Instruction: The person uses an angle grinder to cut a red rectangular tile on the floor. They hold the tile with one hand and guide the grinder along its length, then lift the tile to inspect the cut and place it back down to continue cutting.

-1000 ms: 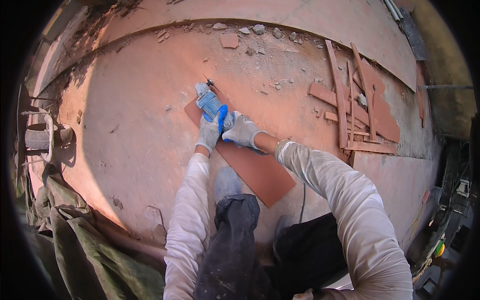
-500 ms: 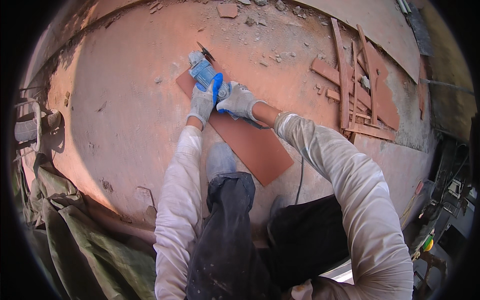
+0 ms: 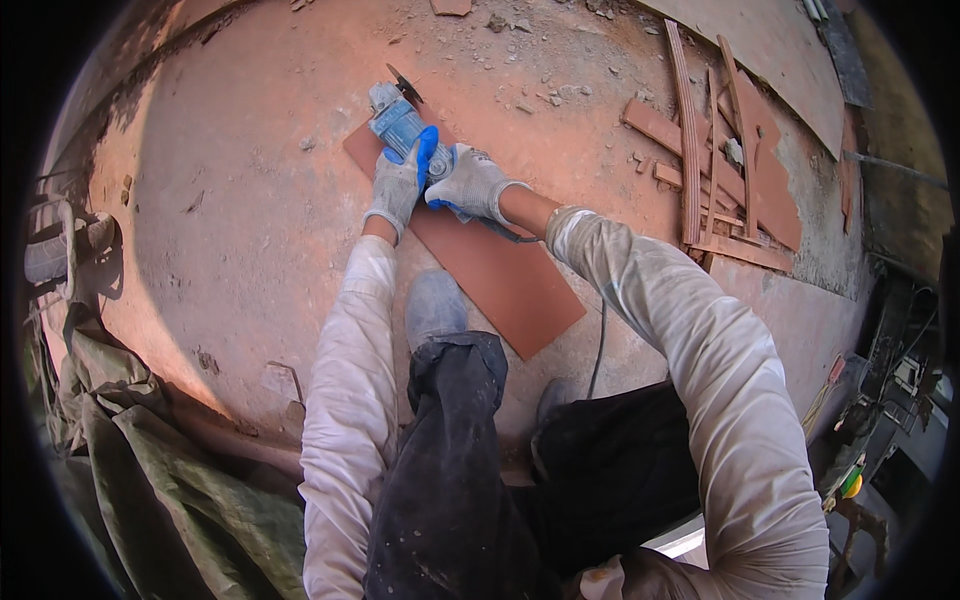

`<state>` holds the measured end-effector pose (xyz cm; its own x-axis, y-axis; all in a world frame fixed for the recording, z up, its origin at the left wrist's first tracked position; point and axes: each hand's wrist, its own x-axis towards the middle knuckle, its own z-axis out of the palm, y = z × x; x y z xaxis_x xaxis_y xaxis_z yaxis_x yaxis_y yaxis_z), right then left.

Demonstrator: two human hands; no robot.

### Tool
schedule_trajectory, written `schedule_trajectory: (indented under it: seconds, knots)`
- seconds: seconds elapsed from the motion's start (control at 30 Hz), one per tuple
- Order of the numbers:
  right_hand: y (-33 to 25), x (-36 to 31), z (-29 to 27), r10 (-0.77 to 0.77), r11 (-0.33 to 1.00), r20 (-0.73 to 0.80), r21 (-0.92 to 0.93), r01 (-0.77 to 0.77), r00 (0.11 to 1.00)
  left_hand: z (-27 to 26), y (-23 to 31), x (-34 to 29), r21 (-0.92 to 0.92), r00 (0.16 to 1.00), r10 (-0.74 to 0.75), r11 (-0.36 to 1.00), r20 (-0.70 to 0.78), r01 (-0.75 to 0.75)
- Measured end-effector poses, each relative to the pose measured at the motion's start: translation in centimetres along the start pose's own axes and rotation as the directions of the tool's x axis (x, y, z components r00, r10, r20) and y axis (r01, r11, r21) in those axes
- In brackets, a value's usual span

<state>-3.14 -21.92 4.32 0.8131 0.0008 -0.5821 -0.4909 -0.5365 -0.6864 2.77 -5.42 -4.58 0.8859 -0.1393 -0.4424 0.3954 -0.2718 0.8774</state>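
Note:
A blue angle grinder (image 3: pixel 399 122) with a thin dark disc (image 3: pixel 405 84) is held over the far end of a long reddish-brown tile (image 3: pixel 510 290), which lies slantwise on the dusty floor. My left hand (image 3: pixel 399 182), in a grey glove with blue on the fingers, wraps round the grinder's body. Behind it my right hand (image 3: pixel 470 186), gloved the same way, closes on the grinder's rear end. Whether the disc touches the tile cannot be made out. My shoe (image 3: pixel 435 303) is beside the tile's left edge.
Cut reddish strips and broken tile pieces (image 3: pixel 740 170) lie in a heap at the far right. Rubble (image 3: pixel 560 92) is scattered beyond the tile. A dark cord (image 3: pixel 601 350) runs by my right leg. Green tarpaulin (image 3: pixel 150 440) is bunched at the left, with a wheel (image 3: pixel 62 252) above it.
The grinder, both hands and the tile appear slightly higher and farther left in the picture, as does much of the floor. Both hands keep their hold on the grinder.

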Motion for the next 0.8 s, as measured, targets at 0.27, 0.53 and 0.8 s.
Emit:
schedule_trajectory:
  seconds: [0.27,0.53,0.8]
  knots:
    - [0.3,0.4,0.0,-0.024,0.999,0.018,-0.041,0.024,1.000,-0.1,0.6,-0.3,0.134,0.998,-0.033,0.990,-0.052,0.039]
    - [0.9,1.2,0.6,-0.009,0.999,0.018,-0.037,0.010,1.000,-0.1,1.0,-1.1,0.045,1.000,0.006,0.999,-0.026,-0.005]
    - [0.6,0.9,0.5,0.007,0.999,0.014,-0.048,-0.007,1.000,-0.3,1.0,-0.6,0.146,0.999,0.001,0.989,-0.045,0.006]
